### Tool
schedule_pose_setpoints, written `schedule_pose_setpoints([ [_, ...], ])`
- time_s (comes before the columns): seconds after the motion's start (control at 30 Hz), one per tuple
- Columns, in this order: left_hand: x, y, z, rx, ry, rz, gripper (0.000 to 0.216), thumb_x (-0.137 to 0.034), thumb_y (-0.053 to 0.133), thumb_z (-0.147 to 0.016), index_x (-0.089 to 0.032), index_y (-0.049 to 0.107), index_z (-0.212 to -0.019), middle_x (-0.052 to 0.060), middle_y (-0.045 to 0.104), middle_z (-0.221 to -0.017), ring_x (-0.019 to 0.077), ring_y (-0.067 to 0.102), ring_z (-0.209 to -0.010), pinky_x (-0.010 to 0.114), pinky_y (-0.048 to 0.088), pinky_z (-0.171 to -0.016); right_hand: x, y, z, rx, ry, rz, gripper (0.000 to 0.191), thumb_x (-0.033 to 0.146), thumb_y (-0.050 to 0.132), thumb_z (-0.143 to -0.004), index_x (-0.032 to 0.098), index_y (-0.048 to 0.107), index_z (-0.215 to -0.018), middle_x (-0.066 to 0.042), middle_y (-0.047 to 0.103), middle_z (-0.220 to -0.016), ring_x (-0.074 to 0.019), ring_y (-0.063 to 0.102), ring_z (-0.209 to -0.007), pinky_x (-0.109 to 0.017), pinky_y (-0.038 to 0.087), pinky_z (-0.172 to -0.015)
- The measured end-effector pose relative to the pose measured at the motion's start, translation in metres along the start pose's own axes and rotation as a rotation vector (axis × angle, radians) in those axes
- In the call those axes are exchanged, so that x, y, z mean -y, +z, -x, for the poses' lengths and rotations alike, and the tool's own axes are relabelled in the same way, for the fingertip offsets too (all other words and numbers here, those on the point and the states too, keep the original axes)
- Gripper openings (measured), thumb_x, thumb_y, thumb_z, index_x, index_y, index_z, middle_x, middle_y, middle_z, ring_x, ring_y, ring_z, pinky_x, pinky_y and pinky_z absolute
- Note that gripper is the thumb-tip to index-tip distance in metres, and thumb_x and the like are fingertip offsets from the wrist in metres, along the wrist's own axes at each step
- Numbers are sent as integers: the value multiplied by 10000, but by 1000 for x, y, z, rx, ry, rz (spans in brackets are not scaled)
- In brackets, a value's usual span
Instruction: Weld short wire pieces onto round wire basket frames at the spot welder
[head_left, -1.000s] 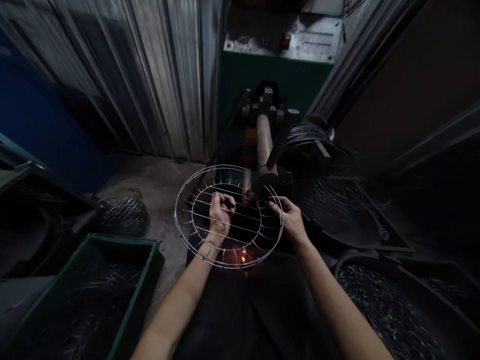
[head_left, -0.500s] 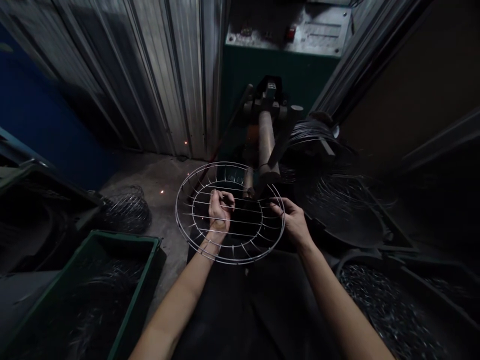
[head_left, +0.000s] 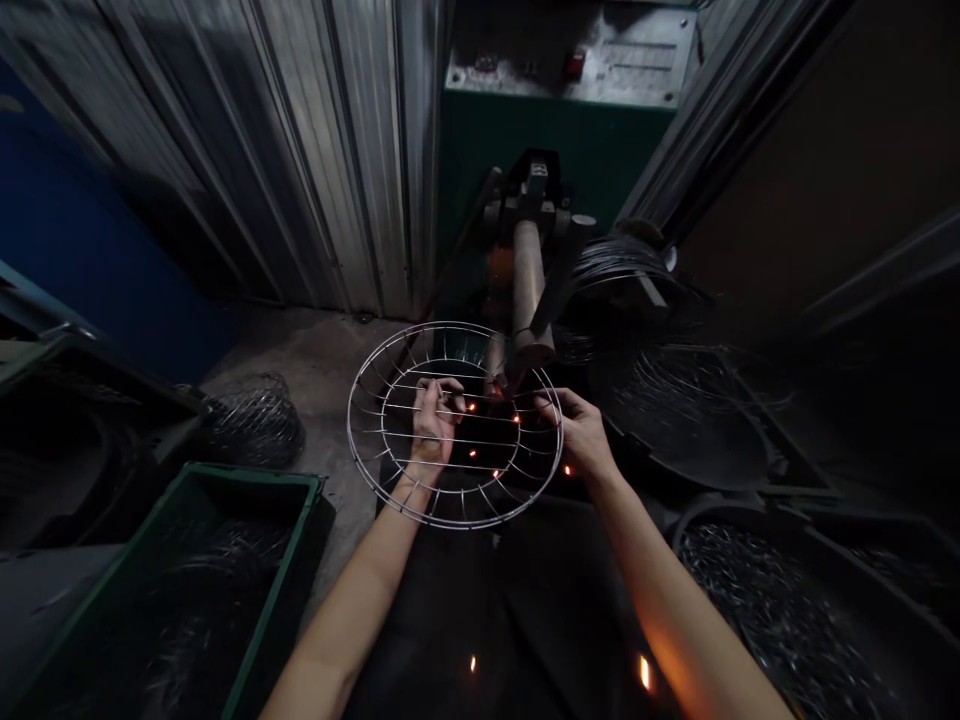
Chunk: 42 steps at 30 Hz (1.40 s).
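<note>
A round wire basket (head_left: 465, 492) with two outer rings, short ribs, an inner ring and parallel cross wires is held in front of me, its far right part at the welding machine's electrode tips (head_left: 499, 385). My left hand (head_left: 435, 420) shows through the cross wires, fingers curled closed at them; the exact grip is partly hidden. At the basket's right rim, my right hand (head_left: 581, 430) pinches with thumb and fingers; its fingertips are dark. Orange sparks (head_left: 472, 407) glow around the basket and below it, near my right forearm.
The machine's thick cylindrical arm (head_left: 529, 275) comes toward me from a green cabinet (head_left: 555, 140). A green crate (head_left: 311, 490) with wire pieces is at left, beside a wire bundle (head_left: 255, 420). Coiled wire (head_left: 622, 260) and a tub of small metal pieces (head_left: 750, 580) are at right.
Sparks now fly at the electrode tips, under the basket and near my right forearm; before, a few glowed to the left. Hands and basket keep nearly the same place, with a slight view shift.
</note>
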<state>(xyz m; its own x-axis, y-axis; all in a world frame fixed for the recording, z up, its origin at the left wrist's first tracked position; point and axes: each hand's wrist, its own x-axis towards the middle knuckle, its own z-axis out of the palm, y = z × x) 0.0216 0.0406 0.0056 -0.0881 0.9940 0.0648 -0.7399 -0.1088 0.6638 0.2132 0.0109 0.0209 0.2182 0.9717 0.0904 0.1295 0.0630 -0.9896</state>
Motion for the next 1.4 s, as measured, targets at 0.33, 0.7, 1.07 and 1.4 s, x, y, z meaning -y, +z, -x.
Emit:
schedule_pose_setpoints([
  [0.33, -1, -4, 7, 177, -150, -137, 343, -471, 605, -809, -217, 376, -831, -68, 563, -665, 48, 454, -384, 141, 346, -354, -4, -4, 19, -79, -28, 74, 318, 478, 721, -679, 199, 678, -826, -18, 673, -797, -169, 597, -757, -300, 465, -714],
  [0.7, 5, 5, 15, 15, -36, -166, 328, -486, 553, -834, -215, 367, -844, -63, 554, -708, 60, 510, -422, 174, 413, -390, 2, 8, -14, -18, -47, 47, 311, 472, 726, -656, 191, 667, -776, 0, 643, -726, -146, 566, -695, -277, 445, -666],
  [1.07, 2, 9, 20, -34, -30, -183, 316, -498, 528, -849, -208, 402, -830, -47, 584, -669, 75, 520, -423, 180, 417, -398, -6, 11, -19, 7, -120, 18, 259, 452, 700, -701, 206, 659, -773, 7, 644, -721, -142, 565, -684, -265, 440, -635],
  [1.4, 1, 13, 21, -87, 22, -216, 323, -502, 551, -837, -204, 428, -821, -33, 588, -636, 86, 524, -405, 192, 423, -386, -15, 16, -24, 4, -128, -48, 216, 413, 703, -720, 213, 661, -790, 23, 625, -718, -114, 539, -658, -250, 432, -635],
])
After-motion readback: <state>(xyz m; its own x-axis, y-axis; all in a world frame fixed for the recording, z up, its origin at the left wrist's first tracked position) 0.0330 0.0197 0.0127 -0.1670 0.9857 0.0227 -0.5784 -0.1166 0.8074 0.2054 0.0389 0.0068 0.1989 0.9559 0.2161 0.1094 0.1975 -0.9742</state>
